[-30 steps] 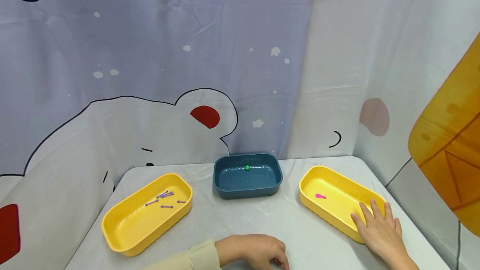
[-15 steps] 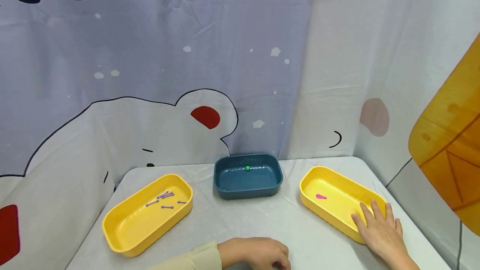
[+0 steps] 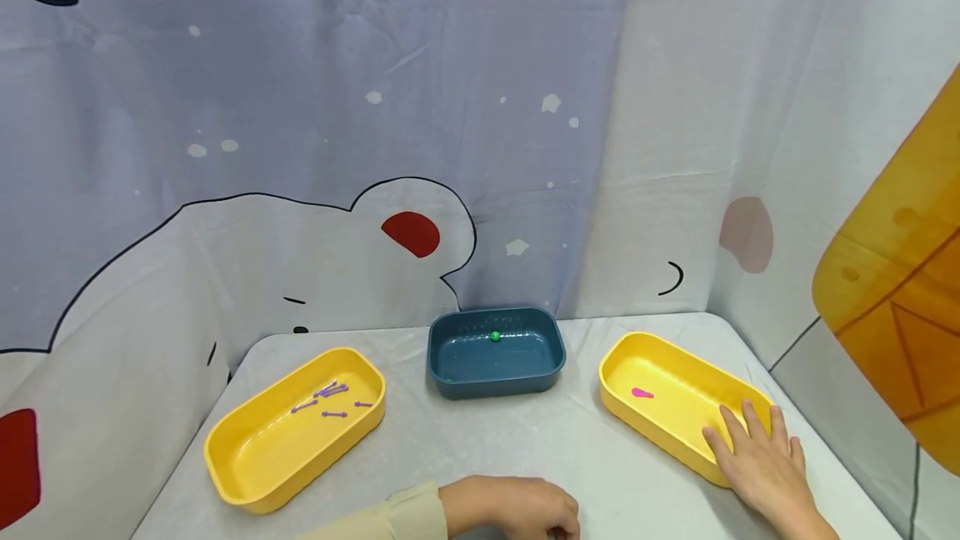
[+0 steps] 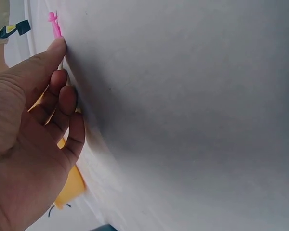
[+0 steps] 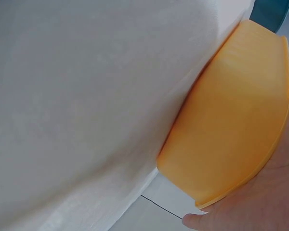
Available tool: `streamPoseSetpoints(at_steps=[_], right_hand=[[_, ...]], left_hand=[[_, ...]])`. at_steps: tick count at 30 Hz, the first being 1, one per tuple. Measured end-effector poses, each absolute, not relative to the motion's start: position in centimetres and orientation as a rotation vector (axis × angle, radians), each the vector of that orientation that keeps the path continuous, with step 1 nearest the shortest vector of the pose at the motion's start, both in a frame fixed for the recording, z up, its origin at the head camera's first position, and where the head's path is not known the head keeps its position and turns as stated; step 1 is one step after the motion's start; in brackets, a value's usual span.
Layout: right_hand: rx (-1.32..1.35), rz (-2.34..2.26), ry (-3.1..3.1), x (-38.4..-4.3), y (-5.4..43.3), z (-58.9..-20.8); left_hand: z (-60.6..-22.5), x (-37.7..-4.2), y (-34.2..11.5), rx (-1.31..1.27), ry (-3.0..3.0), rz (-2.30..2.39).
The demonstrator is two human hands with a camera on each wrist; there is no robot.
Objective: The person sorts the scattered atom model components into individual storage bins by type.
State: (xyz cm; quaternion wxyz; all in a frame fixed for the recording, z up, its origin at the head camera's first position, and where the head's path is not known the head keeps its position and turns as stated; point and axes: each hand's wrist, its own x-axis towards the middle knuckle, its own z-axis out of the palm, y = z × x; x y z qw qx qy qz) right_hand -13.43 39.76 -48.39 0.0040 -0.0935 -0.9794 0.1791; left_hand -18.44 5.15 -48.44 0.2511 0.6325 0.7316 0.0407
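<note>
My left hand (image 3: 517, 507) is low over the front middle of the white table. In the left wrist view, its thumb and forefinger pinch a small pink plastic piece (image 4: 55, 25) with a short crossbar near its end. The other fingers (image 4: 67, 98) curl in loosely. My right hand (image 3: 772, 465) lies with fingers spread over the near end of the right yellow tray (image 3: 660, 436). From the right wrist, the palm (image 5: 260, 197) shows against that tray's rim. A pink piece (image 3: 642, 392) with one rounded end lies inside this tray, beyond the fingertips.
At the back middle stands a dark blue tray (image 3: 495, 387) with a small green ball (image 3: 495, 336) in it. Another yellow tray (image 3: 255, 494) at the left bears several small purple sticks (image 3: 330, 390) with knobbed ends. A printed curtain (image 3: 450, 107) hangs behind the table (image 3: 480, 440).
My left hand has shifted very slightly to the right. The right hand, the trays and their contents stay where they were.
</note>
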Motion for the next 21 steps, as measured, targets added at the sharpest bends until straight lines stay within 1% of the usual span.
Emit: streamPoseSetpoints(at_steps=[6, 12, 21], right_hand=[[-0.297, 0.557, -3.068, -13.4, 39.8, -48.5], [-0.301, 0.566, -3.068, -13.5, 39.8, -48.5], [-0.286, 0.572, -3.059, -13.4, 39.8, -48.5]], left_hand=[[-48.3, -18.4, 5.3, 1.705, 1.977, 0.082], [-49.5, -18.9, 5.2, 1.687, 1.935, 0.126], [-48.5, -18.5, 5.5, 1.755, 1.905, 0.105]])
